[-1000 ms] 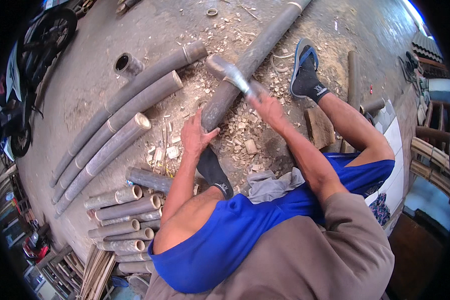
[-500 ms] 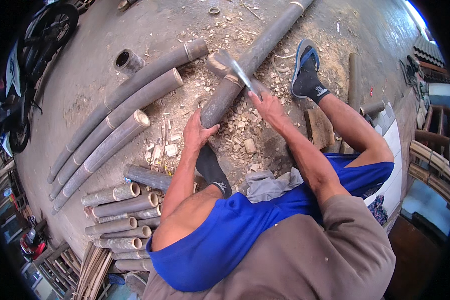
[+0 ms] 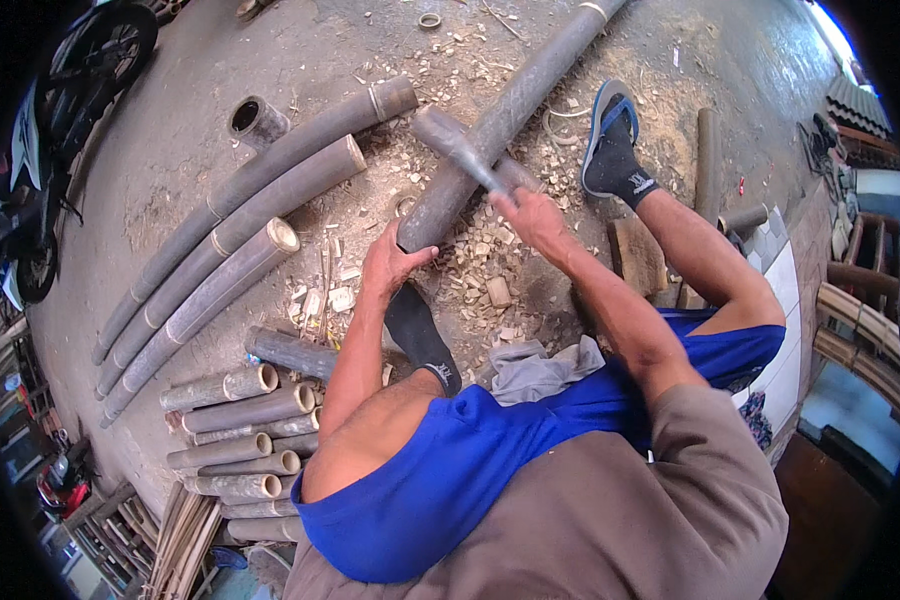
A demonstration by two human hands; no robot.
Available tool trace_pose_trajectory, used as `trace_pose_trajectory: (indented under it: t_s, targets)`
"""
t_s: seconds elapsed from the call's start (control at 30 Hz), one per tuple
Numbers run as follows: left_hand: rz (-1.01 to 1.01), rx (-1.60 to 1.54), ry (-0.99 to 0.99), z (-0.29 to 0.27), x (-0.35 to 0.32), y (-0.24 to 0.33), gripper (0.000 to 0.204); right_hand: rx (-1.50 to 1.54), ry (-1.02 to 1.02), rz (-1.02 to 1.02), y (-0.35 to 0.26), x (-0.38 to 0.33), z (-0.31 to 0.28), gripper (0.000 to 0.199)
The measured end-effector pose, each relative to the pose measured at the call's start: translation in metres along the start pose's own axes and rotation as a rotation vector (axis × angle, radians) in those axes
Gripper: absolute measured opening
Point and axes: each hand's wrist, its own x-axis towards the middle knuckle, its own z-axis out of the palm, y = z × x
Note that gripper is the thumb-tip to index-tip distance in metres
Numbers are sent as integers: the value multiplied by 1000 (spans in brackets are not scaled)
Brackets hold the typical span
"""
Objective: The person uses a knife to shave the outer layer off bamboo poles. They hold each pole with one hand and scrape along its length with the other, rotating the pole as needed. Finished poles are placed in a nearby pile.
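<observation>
We are chopping the long bamboo pole (image 3: 500, 125) lying on the floor by our feet, left hand (image 3: 395, 262) pressed on its near end, right hand (image 3: 532, 215) gripping the blurry chopper (image 3: 457, 150), which next needs careful aim.

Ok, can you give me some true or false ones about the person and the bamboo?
1. The left hand rests on the end of a long bamboo pole. True.
2. The right hand grips a blurred chopping blade. True.
3. Both feet are bare. False: dark socks, and a blue sandal on one.
4. The ground is swept clean. False: wood chips lie scattered about.
5. Short cut bamboo pieces lie stacked at the left. True.
</observation>
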Motion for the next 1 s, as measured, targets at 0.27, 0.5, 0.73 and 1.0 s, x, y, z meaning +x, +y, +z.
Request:
trace_pose_trajectory:
  t_s: [0.27,0.5,0.73,1.0]
  targets:
    - [140,366,308,30,-13,-13,94,-37,-42,9,5,2,9,84]
    - [133,210,208,19,-6,-25,92,-82,-118,-93,7,-1,-9,83]
    - [22,147,122,9,-6,-16,101,-78,-183,-44,-10,0,-17,84]
    - [-17,40,9,3,-1,-6,104,-80,-125,-93,11,-2,-13,84]
